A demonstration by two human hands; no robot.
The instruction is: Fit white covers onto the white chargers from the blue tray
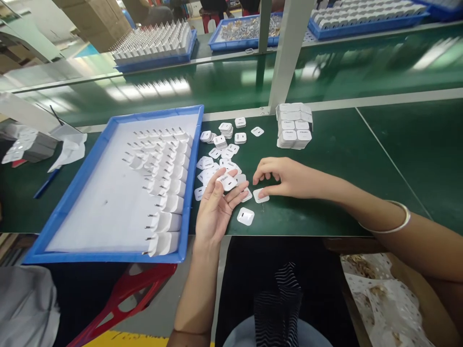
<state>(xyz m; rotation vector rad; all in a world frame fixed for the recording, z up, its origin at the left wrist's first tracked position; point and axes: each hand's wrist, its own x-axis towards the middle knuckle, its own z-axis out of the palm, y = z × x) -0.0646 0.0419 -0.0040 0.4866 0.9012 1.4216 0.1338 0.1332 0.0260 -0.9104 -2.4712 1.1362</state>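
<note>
The white slotted charger faceplate (pixel 227 181) looks light, stiff and slick (glossy plastic, it seems), best pinched by its rim. It sits between thumb and fingers of the left hand (pixel 217 212), palm up, other fingers spread; the right hand (pixel 284 176), finger and thumb apart, has its thumb over another faceplate (pixel 260 196) on the green table (pixel 307 217).

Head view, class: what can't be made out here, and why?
Head view: small print on the white cover in the left hand; too small.
Head view: parts of the loose covers behind the left hand; its fingers block them.
Head view: whether the right hand grips the cover under its thumb; the angle leaves it unclear.
Head view: shapes of the far metal pieces; small, blurred.
</note>
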